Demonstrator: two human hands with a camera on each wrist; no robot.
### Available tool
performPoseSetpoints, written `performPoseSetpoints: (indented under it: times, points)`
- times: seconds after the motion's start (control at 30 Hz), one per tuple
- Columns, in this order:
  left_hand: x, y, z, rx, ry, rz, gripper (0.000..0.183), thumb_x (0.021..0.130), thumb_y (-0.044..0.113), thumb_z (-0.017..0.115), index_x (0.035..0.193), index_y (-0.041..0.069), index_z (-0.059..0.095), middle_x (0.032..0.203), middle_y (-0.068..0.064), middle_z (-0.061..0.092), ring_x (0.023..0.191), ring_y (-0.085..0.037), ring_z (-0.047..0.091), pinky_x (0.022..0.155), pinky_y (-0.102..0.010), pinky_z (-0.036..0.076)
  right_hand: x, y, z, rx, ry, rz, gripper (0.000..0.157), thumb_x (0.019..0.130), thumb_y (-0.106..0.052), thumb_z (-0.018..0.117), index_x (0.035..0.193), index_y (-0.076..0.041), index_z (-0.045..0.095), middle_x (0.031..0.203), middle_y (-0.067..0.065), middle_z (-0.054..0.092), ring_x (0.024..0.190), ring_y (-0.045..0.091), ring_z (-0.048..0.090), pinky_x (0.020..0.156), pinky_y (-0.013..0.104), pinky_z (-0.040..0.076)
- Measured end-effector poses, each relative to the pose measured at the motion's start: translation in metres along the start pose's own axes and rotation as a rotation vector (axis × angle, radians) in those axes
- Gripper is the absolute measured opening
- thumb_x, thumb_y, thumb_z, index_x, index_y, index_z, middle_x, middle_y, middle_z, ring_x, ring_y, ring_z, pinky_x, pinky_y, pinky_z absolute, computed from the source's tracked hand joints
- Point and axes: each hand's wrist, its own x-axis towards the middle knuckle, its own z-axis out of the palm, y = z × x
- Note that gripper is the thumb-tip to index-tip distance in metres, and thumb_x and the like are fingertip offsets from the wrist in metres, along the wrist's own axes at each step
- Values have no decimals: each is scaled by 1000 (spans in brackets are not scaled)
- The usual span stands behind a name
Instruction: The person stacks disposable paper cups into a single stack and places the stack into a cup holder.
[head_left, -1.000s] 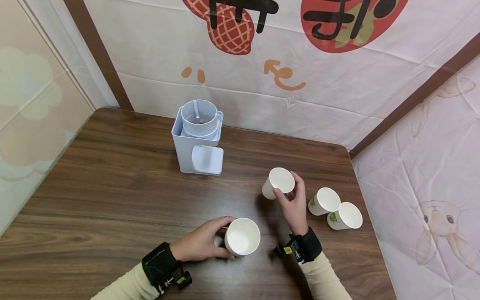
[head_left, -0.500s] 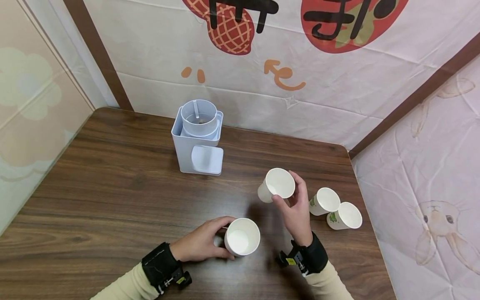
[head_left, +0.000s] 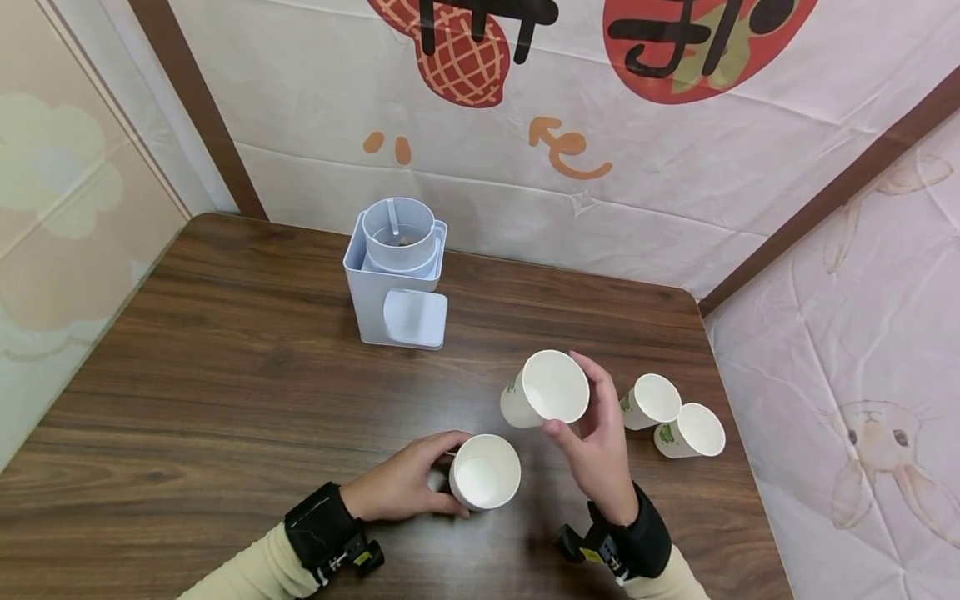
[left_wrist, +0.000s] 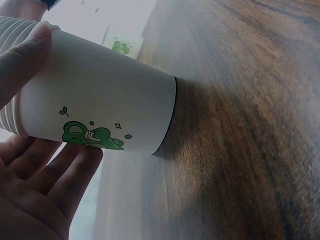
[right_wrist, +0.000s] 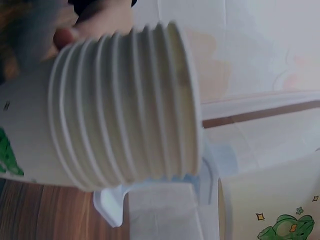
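My left hand [head_left: 411, 483] curls around a stack of white paper cups [head_left: 485, 472] on the table at lower middle. In the left wrist view, several rims show at the top of the stack [left_wrist: 100, 90], which has a green cartoon print and stands upright on the wood. My right hand [head_left: 596, 446] grips a single paper cup [head_left: 553, 387] by its side, thumb near the rim. This cup is held up off the table, behind and to the right of the stack, its mouth facing up. In the right wrist view the cup [right_wrist: 280, 200] fills the lower right corner.
Two more paper cups, one nearer [head_left: 691, 431] and one farther [head_left: 651, 401], stand side by side at the right. A pale blue box-shaped device [head_left: 375, 308] with a round cup on top stands at the back of the wooden table [head_left: 225, 375]. Printed cloth [head_left: 465, 192] hangs behind.
My right hand has lifted the paper cup and brought it left and nearer, toward the stack. My left hand and the stack have stayed in place.
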Motion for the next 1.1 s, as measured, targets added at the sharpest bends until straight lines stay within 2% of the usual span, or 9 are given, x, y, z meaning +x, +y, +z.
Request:
performPoseSetpoints:
  times: [0.17,0.33,0.57,0.87,1.1]
  points:
    - [0,1,-1,-6,-7,-12,75,68,39,81,134,21,49,130,7,56,115,-16,55,97,-33,46,-5,-6,1,29,-60,-41,78,82,-31,71,139,9,35,129,15,51,115,23,51,93,28,45]
    - [1,2,-1,-8,-7,-12,75,68,39,82,134,21,49,129,9,56,115,-15,55,96,-32,47,-10,-10,3,27,-108,-62,80,83,-35,70,139,9,35,128,16,51,115,23,51,94,28,45]
    - [1,1,-1,3,-9,-10,75,68,38,82,133,22,49,129,10,56,114,-12,55,95,-31,47,-20,-12,7,34,-185,-57,79,82,-40,68,141,2,36,129,18,52,114,22,53,95,28,45]
    - [0,8,-3,-7,-10,-11,73,68,30,83,132,21,50,126,8,57,113,-13,55,95,-32,48,-30,-11,10,-3,-277,-29,79,80,-35,70,142,-2,36,127,19,55,113,23,54,96,29,45]
    - [0,3,-2,-11,-15,-11,73,68,31,83,132,22,50,126,10,57,115,-11,54,95,-31,48,-35,-7,10,-53,-309,10,80,77,-28,75,143,-6,37,129,15,54,115,24,53,99,31,43]
